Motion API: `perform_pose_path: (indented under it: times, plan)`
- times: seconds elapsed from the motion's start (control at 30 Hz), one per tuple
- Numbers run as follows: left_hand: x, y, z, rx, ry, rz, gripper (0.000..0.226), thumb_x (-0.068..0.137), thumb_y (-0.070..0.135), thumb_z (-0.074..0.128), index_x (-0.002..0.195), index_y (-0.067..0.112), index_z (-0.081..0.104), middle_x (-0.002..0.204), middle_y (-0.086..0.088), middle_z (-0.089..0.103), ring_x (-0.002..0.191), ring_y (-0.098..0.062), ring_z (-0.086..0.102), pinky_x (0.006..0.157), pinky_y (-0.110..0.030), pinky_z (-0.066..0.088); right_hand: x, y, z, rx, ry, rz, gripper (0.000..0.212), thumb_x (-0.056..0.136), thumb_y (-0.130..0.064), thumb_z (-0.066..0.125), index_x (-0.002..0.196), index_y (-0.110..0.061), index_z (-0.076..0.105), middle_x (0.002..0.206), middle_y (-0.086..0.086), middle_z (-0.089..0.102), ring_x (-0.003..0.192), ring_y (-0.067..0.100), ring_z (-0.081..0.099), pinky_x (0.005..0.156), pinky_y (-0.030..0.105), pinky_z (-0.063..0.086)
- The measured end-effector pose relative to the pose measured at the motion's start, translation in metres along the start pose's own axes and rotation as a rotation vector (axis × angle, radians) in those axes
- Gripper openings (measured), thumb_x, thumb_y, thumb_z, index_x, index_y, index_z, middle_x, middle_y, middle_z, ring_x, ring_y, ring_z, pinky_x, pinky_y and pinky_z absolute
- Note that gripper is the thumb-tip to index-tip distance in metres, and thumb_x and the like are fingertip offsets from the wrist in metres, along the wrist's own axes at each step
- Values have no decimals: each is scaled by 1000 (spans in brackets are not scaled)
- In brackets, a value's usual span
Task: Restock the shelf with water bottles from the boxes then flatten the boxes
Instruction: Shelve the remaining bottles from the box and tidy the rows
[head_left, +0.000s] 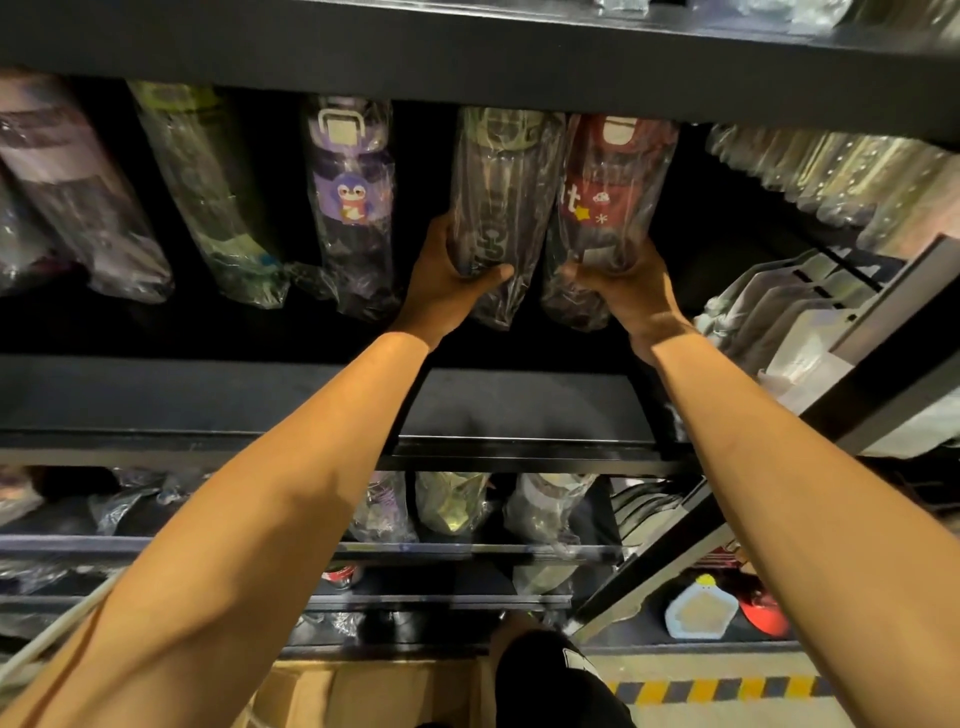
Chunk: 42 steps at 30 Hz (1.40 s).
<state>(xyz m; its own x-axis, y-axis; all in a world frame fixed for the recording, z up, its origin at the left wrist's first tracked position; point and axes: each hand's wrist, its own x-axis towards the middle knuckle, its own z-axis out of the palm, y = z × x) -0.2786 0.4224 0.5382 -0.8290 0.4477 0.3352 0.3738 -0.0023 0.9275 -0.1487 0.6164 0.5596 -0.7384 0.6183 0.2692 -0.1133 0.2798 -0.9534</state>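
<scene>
Plastic-wrapped and side by side, two water bottles are being set toward the back of the black shelf (519, 410), right of its middle. The left hand (447, 283) is curled round the base of a dark bottle (498, 192), thumb across its front. The right hand (631, 291) grips the base of a red bottle (615, 192) that touches the dark one on its right. Neither bottle looks let go, so this pair reads as mid-placement. Restocking seems well under way: toward the shelf's left end stand a purple penguin bottle (350, 208), a green bottle (202, 192) and a pale wrapped bottle (72, 187), with gaps between them. The front edge below the hands is bare, so more would fit. A cardboard box (363, 691) shows at the bottom of the view, apparently not flattened; whether it holds more bottles cannot be seen. Flattening is all left to do. Near the shelf's right end, clear wrapped bottles (831, 176) and white packets (779, 317) crowd in. The upper board (467, 52) sits low over the caps, leaving little headroom.
</scene>
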Motion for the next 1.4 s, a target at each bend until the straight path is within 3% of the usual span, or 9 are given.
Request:
perform_pose_path:
  times: [0.27,0.43,0.6,0.77,0.9,0.97,1.13,1.33,1.4]
  plan:
    - [0,3,3,82,14,-2,99,72,29,93,153,16,38,147,-3,54,135,-17,52,114,-38,45,-2,1,1,-1,12,13,69,76,0,87,139,-3,57,97,-14,74,85,-2,74,77,18,57]
    - [-2,4,5,113,86,17,90,76,23,90,150,13,41,142,-3,58,127,-12,56,106,-25,46,-4,1,1,-3,14,-6,64,77,-5,89,135,-6,61,105,-2,78,94,8,76,85,28,62]
    - [-2,1,3,139,120,45,88,76,24,90,150,13,42,141,-2,60,122,-5,55,103,-21,47,-3,5,0,28,-2,-10,66,80,-2,86,139,-2,57,91,-6,80,91,13,77,81,27,59]
    - [-3,-2,2,146,124,50,90,76,25,90,150,14,41,141,-1,59,122,-4,54,99,-11,44,-5,6,1,39,-13,-23,67,80,-5,87,140,-4,56,107,11,78,99,22,76,89,37,61]
    - [-2,-3,0,164,118,53,89,77,24,90,150,13,41,135,6,58,118,1,52,89,3,38,-5,9,0,30,-3,-35,65,83,-3,84,141,-2,54,90,-5,79,89,9,76,81,24,59]
    - [-1,-5,-1,161,118,52,89,77,26,89,151,14,40,135,7,57,119,1,52,94,-1,40,-3,10,0,21,-9,-38,67,83,-3,83,143,-1,52,86,-7,78,87,8,75,80,23,58]
    - [-1,-5,-2,145,67,36,94,78,27,88,154,17,34,147,-1,54,133,-11,52,112,-30,44,-1,8,0,5,-2,7,68,80,-6,87,140,-4,55,99,6,79,95,20,77,90,39,62]
    - [-2,-2,-8,146,32,-5,101,78,32,88,157,13,29,153,-6,50,139,-18,49,116,-39,42,-2,2,0,-50,71,51,82,67,-25,96,136,-11,55,112,3,76,102,17,75,94,43,61]
    - [-8,2,-12,155,19,-33,100,80,30,88,158,12,28,153,-7,49,139,-18,49,116,-39,42,-7,-5,-1,-86,93,60,85,69,-24,96,140,-9,51,121,3,71,108,15,71,98,37,58]
